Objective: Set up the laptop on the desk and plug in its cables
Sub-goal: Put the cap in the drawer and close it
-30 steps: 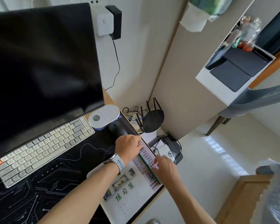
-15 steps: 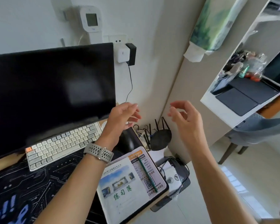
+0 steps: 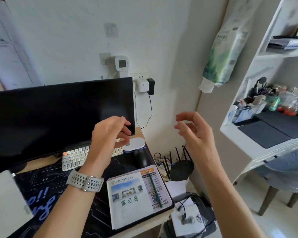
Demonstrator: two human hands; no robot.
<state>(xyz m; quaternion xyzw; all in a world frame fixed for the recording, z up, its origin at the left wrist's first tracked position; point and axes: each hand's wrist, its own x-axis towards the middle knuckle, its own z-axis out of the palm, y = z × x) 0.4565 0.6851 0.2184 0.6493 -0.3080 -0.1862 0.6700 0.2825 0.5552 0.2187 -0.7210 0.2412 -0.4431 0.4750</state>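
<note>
Left hand and right hand raised above desk, fingers loosely curled, nothing held; judged freed for reach toward shelf. Laptop not clearly identified. Booklet, pencil parked at desk's right edge.

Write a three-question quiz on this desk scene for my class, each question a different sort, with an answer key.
1. True or false: the right hand grips a cable.
2. What lies on the exercise book? A) a green pencil B) a mouse C) a phone
3. Fill in: the keyboard sits below the dark ____.

Key
1. False; both the right hand and the left hand are raised with loosely curled fingers, holding nothing.
2. A; the green pencil lies along its right side.
3. monitor.
</note>
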